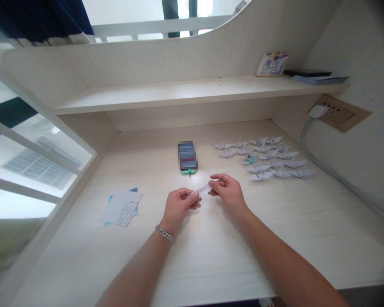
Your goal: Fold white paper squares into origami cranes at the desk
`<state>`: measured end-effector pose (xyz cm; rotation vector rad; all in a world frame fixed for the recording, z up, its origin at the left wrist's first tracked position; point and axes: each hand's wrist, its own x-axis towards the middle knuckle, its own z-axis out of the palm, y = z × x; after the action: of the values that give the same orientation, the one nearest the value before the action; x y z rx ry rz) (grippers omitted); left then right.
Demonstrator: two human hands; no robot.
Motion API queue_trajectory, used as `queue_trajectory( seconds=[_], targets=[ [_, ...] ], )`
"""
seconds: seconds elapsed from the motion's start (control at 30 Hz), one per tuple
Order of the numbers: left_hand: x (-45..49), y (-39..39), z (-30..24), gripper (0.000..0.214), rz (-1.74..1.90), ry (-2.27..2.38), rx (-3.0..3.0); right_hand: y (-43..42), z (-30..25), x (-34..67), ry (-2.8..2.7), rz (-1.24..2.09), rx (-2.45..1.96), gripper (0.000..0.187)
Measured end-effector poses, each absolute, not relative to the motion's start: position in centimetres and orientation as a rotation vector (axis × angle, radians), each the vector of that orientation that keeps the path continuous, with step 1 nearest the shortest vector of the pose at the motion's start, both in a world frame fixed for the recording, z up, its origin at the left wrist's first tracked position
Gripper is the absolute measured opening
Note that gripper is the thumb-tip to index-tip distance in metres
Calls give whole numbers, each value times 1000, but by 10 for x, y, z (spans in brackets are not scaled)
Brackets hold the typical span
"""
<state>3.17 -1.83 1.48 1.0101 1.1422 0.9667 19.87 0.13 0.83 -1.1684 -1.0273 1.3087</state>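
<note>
A narrow strip of folded white paper point(204, 189) is stretched between my two hands, above the middle of the desk. My left hand point(181, 201) pinches its left end between thumb and fingers; a chain bracelet is on that wrist. At the other end, my right hand point(227, 190) grips the paper with thumb and fingertips. Several folded paper cranes point(269, 164) stand in rows to the right, beyond my right hand, one of them a blue crane point(250, 159). Off to the left lies a small stack of paper sheets point(121, 207), the top one white with writing.
Behind my hands a phone point(187, 155) rests on a green stand point(188, 172). A shelf point(166, 94) spans the back, bearing a packet point(272, 64) and flat dark and pale items. A cable point(334, 172) runs from a wall socket point(342, 114) down the right side.
</note>
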Motion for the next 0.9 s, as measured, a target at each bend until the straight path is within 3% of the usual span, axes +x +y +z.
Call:
queue_trajectory(
  seconds=[0.17, 0.37, 0.57, 0.9],
  targets=[
    [33, -19, 15, 31, 965, 1143, 961, -4, 5, 191, -1031, 1463, -1118, 35],
    [35, -22, 12, 33, 812, 1118, 1193, -2, 5, 194, -1023, 1400, -1151, 27],
    [36, -21, 11, 26, 1000, 1174, 1292, -6, 9, 194, -1282, 1265, -1196, 27],
    [36, -17, 8, 27, 1157, 1153, 1091, -6, -1, 186, -1175, 1311, -1125, 29]
  ],
)
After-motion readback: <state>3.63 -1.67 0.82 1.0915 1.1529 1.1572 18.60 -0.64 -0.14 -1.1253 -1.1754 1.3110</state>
